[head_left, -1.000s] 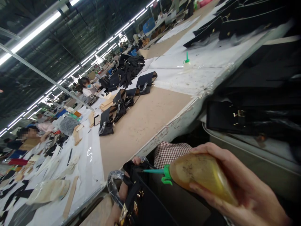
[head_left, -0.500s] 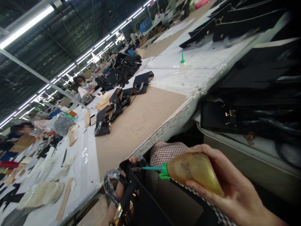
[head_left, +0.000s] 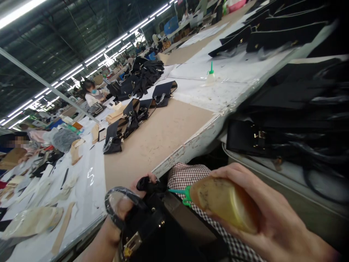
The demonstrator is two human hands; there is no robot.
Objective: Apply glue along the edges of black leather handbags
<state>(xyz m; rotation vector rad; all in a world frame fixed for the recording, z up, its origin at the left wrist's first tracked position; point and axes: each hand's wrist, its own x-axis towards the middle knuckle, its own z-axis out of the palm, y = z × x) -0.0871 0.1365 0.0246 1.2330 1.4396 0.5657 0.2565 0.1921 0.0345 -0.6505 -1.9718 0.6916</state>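
Observation:
In my right hand (head_left: 275,214) is a squeeze bottle (head_left: 222,203) of yellowish liquid, with my fingers closed round its body. Its green cap and thin nozzle point left, with the tip close to the upper edge of a black handbag (head_left: 160,233). Behind the bag's plastic-wrapped handle (head_left: 128,190), my left hand (head_left: 124,206) grips bunched black cloth (head_left: 152,185) at the bag's edge; most of its fingers are hidden. Gold-coloured metal fittings (head_left: 132,244) sit on the bag's front. The bag lies low before me, over checked cloth (head_left: 188,176).
Several black bags (head_left: 114,140) stand along the tan-topped table (head_left: 163,127). A small green-capped bottle (head_left: 211,77) stands farther back. At right, black bag pieces (head_left: 241,136) are stacked on a bin. A person (head_left: 94,95) sits across the table.
The bag has tilted and shifted, so its handle stands farther left. My left hand shows more behind it. The bottle stays in my right hand, its nozzle still by the bag's edge.

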